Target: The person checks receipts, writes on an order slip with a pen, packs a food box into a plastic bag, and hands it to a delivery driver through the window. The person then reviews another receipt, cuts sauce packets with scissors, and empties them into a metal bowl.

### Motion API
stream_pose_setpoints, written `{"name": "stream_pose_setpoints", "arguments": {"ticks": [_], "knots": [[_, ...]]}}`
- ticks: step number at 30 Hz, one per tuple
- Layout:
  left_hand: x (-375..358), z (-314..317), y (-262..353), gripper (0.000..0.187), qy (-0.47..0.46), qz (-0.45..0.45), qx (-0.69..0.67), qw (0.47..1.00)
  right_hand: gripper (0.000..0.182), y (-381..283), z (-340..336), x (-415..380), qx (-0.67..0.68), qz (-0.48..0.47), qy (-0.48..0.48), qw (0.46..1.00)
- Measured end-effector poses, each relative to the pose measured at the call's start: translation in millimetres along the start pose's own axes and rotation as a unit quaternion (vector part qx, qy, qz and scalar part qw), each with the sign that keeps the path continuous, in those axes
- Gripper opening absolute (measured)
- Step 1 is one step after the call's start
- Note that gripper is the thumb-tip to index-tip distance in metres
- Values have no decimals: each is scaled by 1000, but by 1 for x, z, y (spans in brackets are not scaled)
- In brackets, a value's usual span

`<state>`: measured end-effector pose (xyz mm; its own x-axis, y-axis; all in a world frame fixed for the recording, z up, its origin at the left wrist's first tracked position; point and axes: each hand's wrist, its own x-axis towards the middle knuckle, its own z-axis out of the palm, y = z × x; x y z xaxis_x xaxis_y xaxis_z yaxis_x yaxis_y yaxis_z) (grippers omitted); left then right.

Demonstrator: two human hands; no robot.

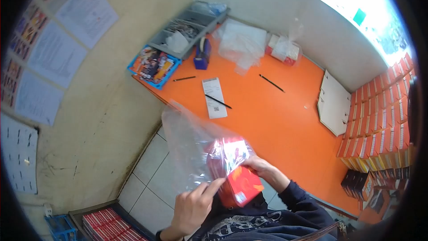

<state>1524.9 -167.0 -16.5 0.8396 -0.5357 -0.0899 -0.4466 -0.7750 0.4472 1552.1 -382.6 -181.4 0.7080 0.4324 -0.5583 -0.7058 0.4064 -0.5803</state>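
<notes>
A red box (245, 185) is partly inside a clear plastic bag (189, 145), in front of my body at the near edge of the orange table. My left hand (192, 207) is at the box's lower left, its index finger extended against the bag's edge and the other fingers curled. On the box's right side, my right hand (261, 166) grips the box and the plastic over it. The bag's loose part spreads to the upper left, and its film shines over the upper part of the box.
The orange table (272, 111) bears a paper slip (215, 102), dark pencils, a tape dispenser (202, 54), plastic bags (242, 42) and a grey tray (178, 49). Stacked red boxes (379, 116) stand at right; a crate of red items (109, 225) is lower left.
</notes>
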Motion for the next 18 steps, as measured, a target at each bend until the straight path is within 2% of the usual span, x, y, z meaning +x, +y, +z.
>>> {"name": "stream_pose_setpoints", "arguments": {"ticks": [1, 2, 3, 4, 5, 6, 7, 9, 11, 12, 13, 14, 15, 17, 18], "knots": [[-23, 20, -5, 34, 105, 16, -17, 994, 48, 6, 14, 10, 87, -32, 63, 994], [-44, 59, -17, 34, 207, 34, -33, 977, 45, 1, 37, 8, 219, -38, 79, 972], [-69, 118, -35, 31, 309, 40, -20, 950, 48, 14, 47, 29, 182, -282, -16, 942], [-89, 164, -49, 23, 326, 29, -24, 945, 52, 15, 66, 35, 257, -268, -9, 928], [-101, 195, -55, 15, 250, 17, -151, 956, 56, 12, 84, 40, 330, -250, -4, 910], [-104, 218, -60, 15, 139, 9, -173, 975, 50, 6, 101, 41, 370, -265, -32, 890], [-89, 198, -46, 17, -7, -73, -249, 966, 50, 5, 105, 45, 366, -264, -41, 891], [-94, 174, -81, 28, -43, 142, -302, 942, 51, 8, 105, 50, 341, -263, -105, 897], [-76, 23, -69, 39, -166, 14, -485, 858, 57, -2, 104, 45, 299, -268, -103, 910], [-76, -2, -101, 39, 0, 51, -505, 862, 59, -3, 101, 46, 242, -266, -83, 929], [-73, -18, -124, 39, 164, 79, -510, 841, 62, -1, 96, 46, 187, -260, -60, 946], [-48, -20, -130, 39, 161, 69, -517, 838, 65, 7, 86, 57, 186, -213, -35, 958], [-9, -13, -137, 34, 126, 20, -496, 859, 65, 17, 80, 61, 192, -205, -29, 959], [69, 7, -152, 28, 69, -61, -449, 889, 60, 13, 66, 76, 70, -158, -38, 984], [85, 14, -162, 25, 95, -112, -428, 892, 60, 3, 65, 89, 68, -158, -38, 984]]}}
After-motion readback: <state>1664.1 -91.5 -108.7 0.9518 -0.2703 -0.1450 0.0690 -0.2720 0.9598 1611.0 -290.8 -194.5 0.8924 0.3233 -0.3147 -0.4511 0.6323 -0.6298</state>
